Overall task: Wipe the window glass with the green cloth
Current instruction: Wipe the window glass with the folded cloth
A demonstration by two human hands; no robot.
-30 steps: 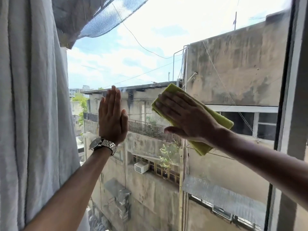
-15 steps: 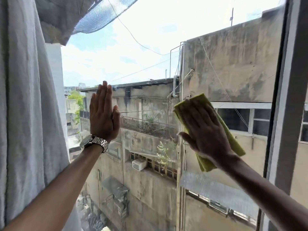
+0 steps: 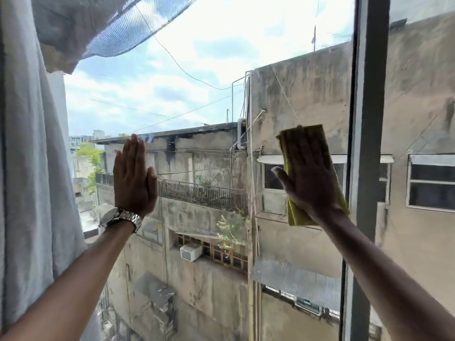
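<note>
The window glass [image 3: 209, 70] is filling most of the view, with sky and weathered concrete buildings showing through it. A pale curtain [image 3: 29, 168] is hanging down its left edge, and a grey vertical window frame [image 3: 366, 119] is closing it off on the right.

Both arms are reaching forward to the pane. The right hand [image 3: 307, 178] is lying flat and open, fingers [image 3: 299, 146] spread and pointing upward, pressing the folded green cloth [image 3: 295, 216] against the glass rather than gripping it. The cloth is sitting directly under the palm, its long axis running nearly upright; one end is showing above the fingertips and the other below the wrist. Its right edge is lying just beside the frame, so this hand is working at the right limit of the pane.

The left hand [image 3: 134, 178] is also open and holding nothing, fingers together and pointing up, and appears to be bracing on the glass well to the left of the cloth. A metal wristwatch [image 3: 120, 217] is sitting on that wrist.

The relation that matters: nearly all the bare glass is lying to the left of, above and below the cloth, with almost none to its right. The next stroke probably needs to run away from the frame, and the right hand is the one carrying it.
</note>
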